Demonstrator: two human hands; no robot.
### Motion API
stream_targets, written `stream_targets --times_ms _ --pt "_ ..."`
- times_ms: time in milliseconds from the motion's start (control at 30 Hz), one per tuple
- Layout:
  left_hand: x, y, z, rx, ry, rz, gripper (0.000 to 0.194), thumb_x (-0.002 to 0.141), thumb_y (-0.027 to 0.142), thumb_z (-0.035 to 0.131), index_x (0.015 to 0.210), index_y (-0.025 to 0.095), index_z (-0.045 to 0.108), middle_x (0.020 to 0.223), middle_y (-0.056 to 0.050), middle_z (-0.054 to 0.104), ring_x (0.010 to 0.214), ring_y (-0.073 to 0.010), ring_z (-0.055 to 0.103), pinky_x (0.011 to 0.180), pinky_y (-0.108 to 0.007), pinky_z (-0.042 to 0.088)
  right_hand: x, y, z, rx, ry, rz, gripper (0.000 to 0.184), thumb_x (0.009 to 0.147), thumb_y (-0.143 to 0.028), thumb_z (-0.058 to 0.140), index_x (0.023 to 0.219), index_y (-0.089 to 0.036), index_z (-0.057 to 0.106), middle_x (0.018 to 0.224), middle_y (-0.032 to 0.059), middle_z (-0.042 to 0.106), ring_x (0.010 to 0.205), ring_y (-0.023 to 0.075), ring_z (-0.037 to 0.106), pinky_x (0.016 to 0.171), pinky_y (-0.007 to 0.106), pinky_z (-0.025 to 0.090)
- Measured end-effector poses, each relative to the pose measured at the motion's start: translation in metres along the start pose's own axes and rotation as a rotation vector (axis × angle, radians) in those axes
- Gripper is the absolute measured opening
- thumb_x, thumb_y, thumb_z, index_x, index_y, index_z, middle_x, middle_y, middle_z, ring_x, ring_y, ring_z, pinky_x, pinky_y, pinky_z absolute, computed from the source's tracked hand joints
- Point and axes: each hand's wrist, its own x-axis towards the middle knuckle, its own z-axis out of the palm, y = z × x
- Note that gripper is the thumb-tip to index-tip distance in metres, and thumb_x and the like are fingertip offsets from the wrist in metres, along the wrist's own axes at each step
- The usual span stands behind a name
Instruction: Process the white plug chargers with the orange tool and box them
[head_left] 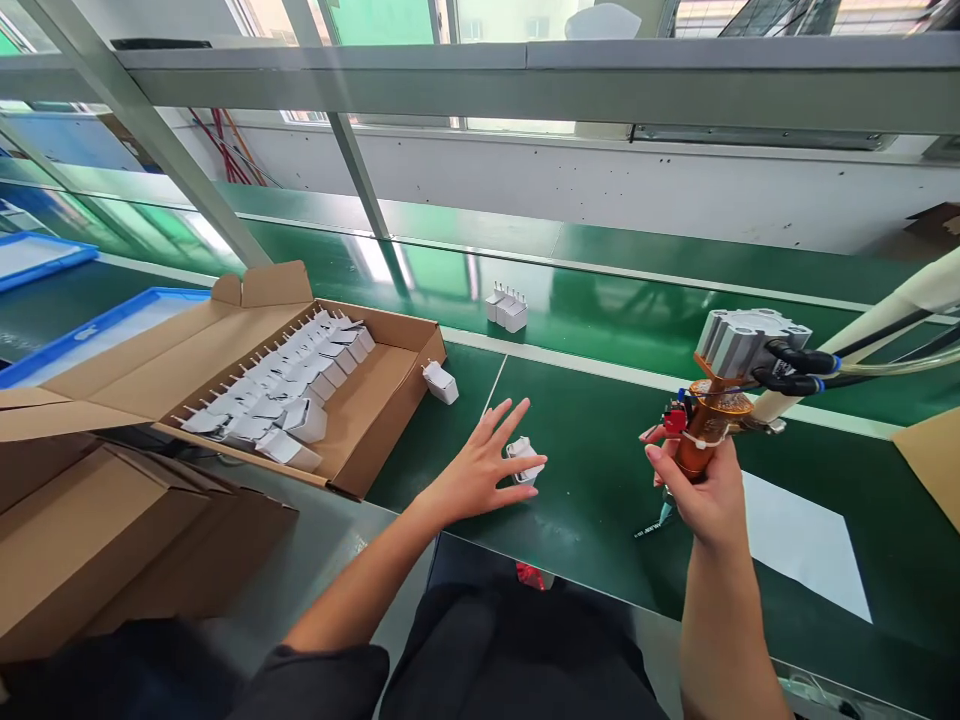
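Note:
My right hand [701, 485] is wrapped round the orange metal body of a pneumatic hand tool [697, 445], with a grey block on top and a small red part at its side. Below the tool's teal tip, a short black strip with white lettering [651, 527] shows; whether the two touch I cannot tell. My left hand [487, 465] is open, fingers spread, over a small white plug adapter [525, 460] that its fingers partly cover. Another white adapter [440, 382] lies beside the cardboard box [390, 420], which holds rows of white adapters [292, 380] with pins showing.
Several adapters [507, 307] stand together on the green surface at the back. White paper [802, 540] lies right of the tool, whose hoses [892, 350] run off to the right. Folded cartons [112, 540] stand lower left; blue trays [105, 335] lie behind the box. A metal rail [525, 85] crosses above.

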Motion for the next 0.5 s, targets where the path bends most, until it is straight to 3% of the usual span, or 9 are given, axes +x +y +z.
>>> stream_targets --times_ms 100,167,233,333,400,500 --pt "-0.013 0.002 0.022 -0.038 0.195 -0.118 0.024 0.092 0.030 0.069 0.116 0.031 0.073 0.169 -0.004 0.013 0.150 -0.0377 0.026 0.117 -0.055 0.037 0.000 -0.008 0.018 0.062 0.021 -0.030 0.024 0.085 -0.029 0.072 0.102 -0.023 0.055 0.082 -0.0004 0.069 0.051 0.0103 0.054 0.047 0.025 0.045" --pt "-0.016 0.008 0.038 -0.107 0.274 -0.235 0.042 0.088 0.036 0.073 0.129 0.032 0.064 0.167 -0.008 0.016 0.146 -0.0364 0.036 0.113 -0.053 0.043 0.000 -0.012 0.030 0.071 0.021 -0.039 0.025 0.085 -0.029 0.073 0.102 -0.023 0.056 0.077 -0.0020 0.067 0.049 0.0099 0.052 0.046 0.025 0.045" --pt "-0.013 0.017 0.051 -0.203 0.326 -0.390 0.075 0.083 0.045 0.078 0.147 0.032 0.044 0.164 -0.014 0.023 0.140 -0.0351 0.045 0.109 -0.052 0.047 0.001 -0.016 0.039 0.059 0.023 -0.028 0.024 0.085 -0.031 0.072 0.101 -0.023 0.057 0.070 -0.0034 0.064 0.048 0.0099 0.050 0.046 0.026 0.044" --pt "-0.004 0.035 0.065 -0.333 0.324 -0.605 0.098 0.079 0.054 0.079 0.156 0.026 0.024 0.142 -0.016 0.051 0.126 -0.0322 0.057 0.103 -0.049 0.051 -0.002 -0.022 0.047 0.067 0.050 -0.009 0.023 0.085 -0.033 0.072 0.100 -0.022 0.059 0.066 -0.0039 0.062 0.047 0.0102 0.050 0.046 0.026 0.044" --pt "0.004 0.047 0.071 -0.381 0.292 -0.699 0.097 0.078 0.056 0.078 0.154 0.023 0.027 0.124 -0.013 0.063 0.114 -0.0312 0.063 0.099 -0.049 0.052 -0.005 -0.025 0.048 0.067 0.072 -0.001 0.023 0.082 -0.034 0.074 0.098 -0.022 0.061 0.066 -0.0029 0.063 0.045 0.0103 0.050 0.043 0.025 0.042" --pt "0.013 0.055 0.076 -0.397 0.252 -0.741 0.099 0.073 0.062 0.080 0.150 0.018 0.037 0.119 -0.015 0.066 0.111 -0.0347 0.063 0.098 -0.053 0.051 -0.008 -0.023 0.047 0.028 0.107 0.006 0.021 0.079 -0.036 0.077 0.089 -0.022 0.065 0.066 0.0003 0.065 0.042 0.0117 0.051 0.040 0.026 0.041"
